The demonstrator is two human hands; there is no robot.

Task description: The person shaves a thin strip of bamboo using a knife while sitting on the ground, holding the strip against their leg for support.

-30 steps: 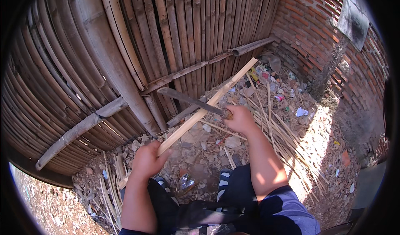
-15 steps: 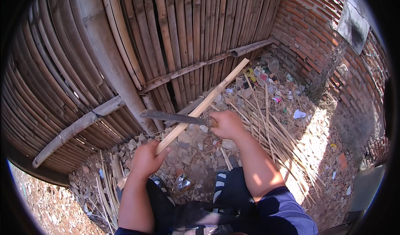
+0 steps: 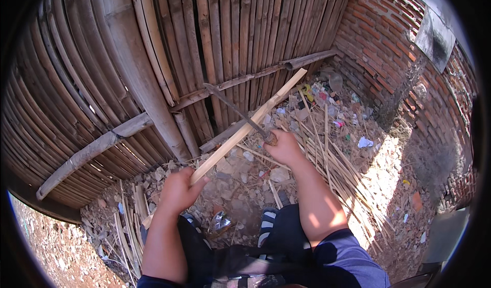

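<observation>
A long pale bamboo strip (image 3: 240,132) slants from my lower left up to the far right. Near its lower end my left hand (image 3: 180,190) is closed round it, and a short piece of it shows behind that wrist. In my right hand (image 3: 283,146) is the handle of a machete (image 3: 231,105). Its dark blade crosses the strip and points up to the left, turned so that mostly its narrow edge shows. The blade lies at or against the strip's middle; whether it cuts into it I cannot tell.
A bamboo slat wall (image 3: 225,37) with a cross pole (image 3: 97,152) rises ahead and left. A brick wall (image 3: 373,53) stands at right. Split bamboo strips (image 3: 342,180) lie on rubble at right, and more sticks (image 3: 130,232) at left. A foil wrapper (image 3: 221,220) lies between my feet.
The machete's tip has swung upward, and the blade has turned from showing its flat side to its narrow edge. My right hand has shifted slightly right; my left stays nearly in place.
</observation>
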